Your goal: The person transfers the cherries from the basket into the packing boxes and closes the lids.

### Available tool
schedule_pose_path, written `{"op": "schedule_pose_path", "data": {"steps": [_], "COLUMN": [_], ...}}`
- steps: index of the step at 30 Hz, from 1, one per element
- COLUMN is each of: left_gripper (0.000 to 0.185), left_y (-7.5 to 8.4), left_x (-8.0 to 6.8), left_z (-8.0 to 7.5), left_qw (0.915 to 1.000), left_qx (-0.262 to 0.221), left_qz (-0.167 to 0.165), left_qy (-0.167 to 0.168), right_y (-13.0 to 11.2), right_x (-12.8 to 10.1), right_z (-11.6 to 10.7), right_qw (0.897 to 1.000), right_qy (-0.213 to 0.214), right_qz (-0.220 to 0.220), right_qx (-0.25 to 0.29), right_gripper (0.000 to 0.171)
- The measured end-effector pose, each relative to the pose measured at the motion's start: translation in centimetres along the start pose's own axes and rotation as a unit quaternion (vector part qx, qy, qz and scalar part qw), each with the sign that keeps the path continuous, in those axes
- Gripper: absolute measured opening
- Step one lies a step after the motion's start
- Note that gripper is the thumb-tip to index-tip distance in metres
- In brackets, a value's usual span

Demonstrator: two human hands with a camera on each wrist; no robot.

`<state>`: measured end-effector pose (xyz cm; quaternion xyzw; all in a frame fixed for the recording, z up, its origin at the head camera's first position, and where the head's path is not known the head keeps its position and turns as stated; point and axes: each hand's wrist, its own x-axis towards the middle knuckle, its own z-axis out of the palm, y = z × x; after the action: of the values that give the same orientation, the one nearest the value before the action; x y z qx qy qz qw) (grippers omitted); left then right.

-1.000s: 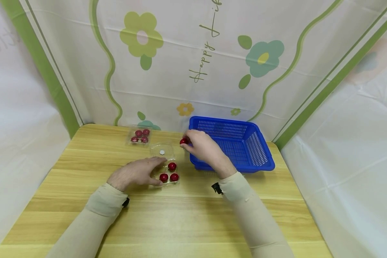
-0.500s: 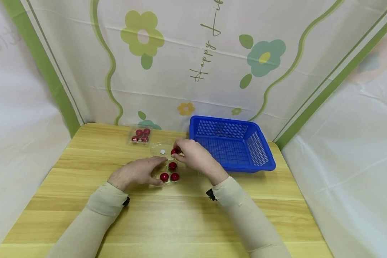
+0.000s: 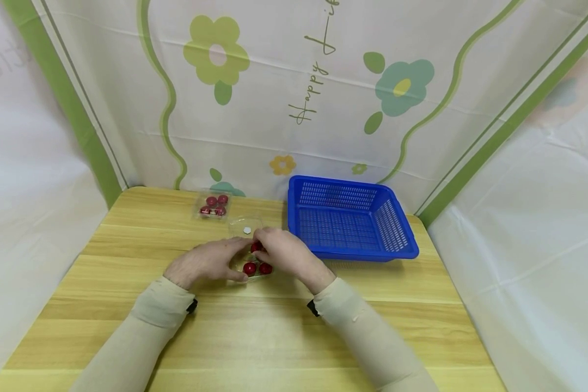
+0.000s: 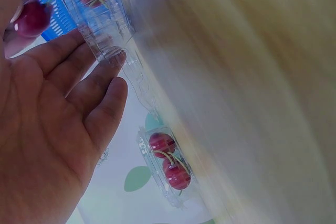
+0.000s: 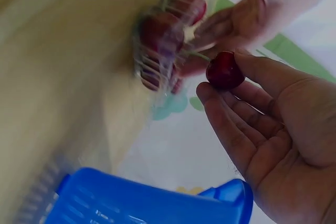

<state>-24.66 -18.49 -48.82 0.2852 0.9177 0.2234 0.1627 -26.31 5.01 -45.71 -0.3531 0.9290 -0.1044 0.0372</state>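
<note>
My right hand [image 3: 286, 251] pinches a dark red cherry [image 5: 224, 70] with a green stem between thumb and fingertips. It holds the cherry over an opened clear plastic clamshell box [image 4: 107, 38] on the table, beside cherries lying in it. Around the box's left side spans my left hand [image 3: 204, 262], thumb toward the front and fingers toward the back. Its fingers look fairly straight, and in the left wrist view their tips touch the clear plastic. The see-through lid [image 3: 239, 223], with a small white sticker [image 3: 247, 231], lies folded back. My right hand hides part of the box.
A blue slotted basket [image 3: 345, 255] stands at the back right of the wooden table [image 3: 245, 337]. Toward the back left sits another clear box [image 3: 197, 209] with several cherries [image 3: 212, 201]. A printed curtain [image 3: 264, 120] hangs behind the table.
My right hand has brought the cherry left and nearer from the basket's left edge to the clamshell box. The left hand stays at the box.
</note>
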Motion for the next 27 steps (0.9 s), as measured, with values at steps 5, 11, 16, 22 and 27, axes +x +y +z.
{"op": "schedule_pose_path", "data": {"steps": [5, 11, 16, 22, 27], "left_gripper": [0.102, 0.097, 0.096, 0.098, 0.093], "left_y": [0.1, 0.1, 0.1, 0.3, 0.6], "left_x": [0.1, 0.1, 0.1, -0.1, -0.7], "left_z": [0.0, 0.0, 0.0, -0.1, -0.4], "left_qw": [1.0000, 0.9999, 1.0000, 1.0000, 0.9998], "left_qx": [-0.001, -0.005, 0.000, 0.009, 0.016], "left_qz": [-0.001, 0.009, 0.006, 0.001, 0.015], "left_qy": [-0.001, 0.002, 0.002, -0.002, 0.000], "right_y": [-0.3, -0.5, -0.7, -0.6, -0.1], "right_x": [-0.2, -0.8, -1.6, -2.7, -3.7], "right_z": [1.0, 1.4, 2.1, 3.1, 3.9], "right_qw": [1.000, 0.999, 0.999, 0.998, 0.997], "right_qy": [-0.004, 0.011, 0.019, 0.016, 0.026], "right_qz": [-0.002, -0.012, -0.023, -0.037, -0.051], "right_qx": [-0.024, -0.035, -0.036, -0.047, -0.048], "right_gripper": [0.021, 0.030, 0.026, 0.045, 0.046]}}
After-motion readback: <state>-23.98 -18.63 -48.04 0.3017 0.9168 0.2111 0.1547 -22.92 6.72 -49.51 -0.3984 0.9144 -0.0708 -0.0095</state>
